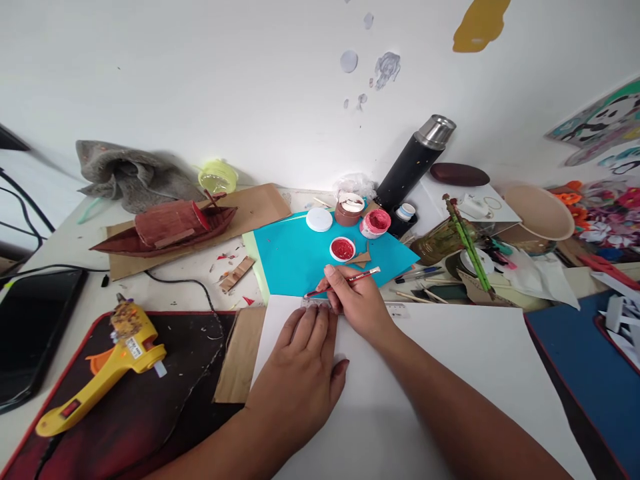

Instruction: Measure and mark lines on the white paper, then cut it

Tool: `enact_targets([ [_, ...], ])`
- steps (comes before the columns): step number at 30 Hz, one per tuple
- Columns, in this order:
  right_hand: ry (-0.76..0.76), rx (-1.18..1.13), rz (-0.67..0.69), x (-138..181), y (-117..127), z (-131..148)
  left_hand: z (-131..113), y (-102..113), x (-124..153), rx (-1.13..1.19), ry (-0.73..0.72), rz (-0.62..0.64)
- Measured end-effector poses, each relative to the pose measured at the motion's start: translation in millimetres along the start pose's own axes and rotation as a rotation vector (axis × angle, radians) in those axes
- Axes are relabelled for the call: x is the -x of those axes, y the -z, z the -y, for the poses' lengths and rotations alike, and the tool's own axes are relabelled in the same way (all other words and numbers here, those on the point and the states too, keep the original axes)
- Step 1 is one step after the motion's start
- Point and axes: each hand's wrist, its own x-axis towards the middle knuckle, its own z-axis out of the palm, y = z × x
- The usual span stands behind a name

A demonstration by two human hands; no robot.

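Observation:
In the head view my right hand [360,303] is closed around a red pencil [367,274]. The pencil's tip points left, near the top edge of a large white paper sheet [450,347]. My left hand [305,367] lies flat on the sheet with its fingers stretched forward. Its fingertips rest on a clear ruler [399,309] along the sheet's upper edge; both hands cover part of the ruler. Just beyond lies a blue-green sheet [285,260], bearing an open jar of red paint [375,223], a red-filled lid [343,249] and a white lid [319,219].
A yellow glue gun [125,347] lies on the dark mat at left, its cord nearby. Behind it a red model boat [170,227] stands on cardboard [260,200]. A black thermos [410,167] leans against the wall. Brushes, a beige bowl [543,210] and paper flowers crowd the right.

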Motion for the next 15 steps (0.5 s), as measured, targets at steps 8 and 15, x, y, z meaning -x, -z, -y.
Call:
enact_targets([
  [8,-0.009,-0.046,0.004,0.9,-0.4,-1.5,0.5,0.8,-0.9,-0.002,-0.012,-0.005],
  [15,-0.009,-0.062,0.004,1.0,-0.2,-1.6,0.9,1.5,-1.2,-0.004,-0.019,-0.002],
])
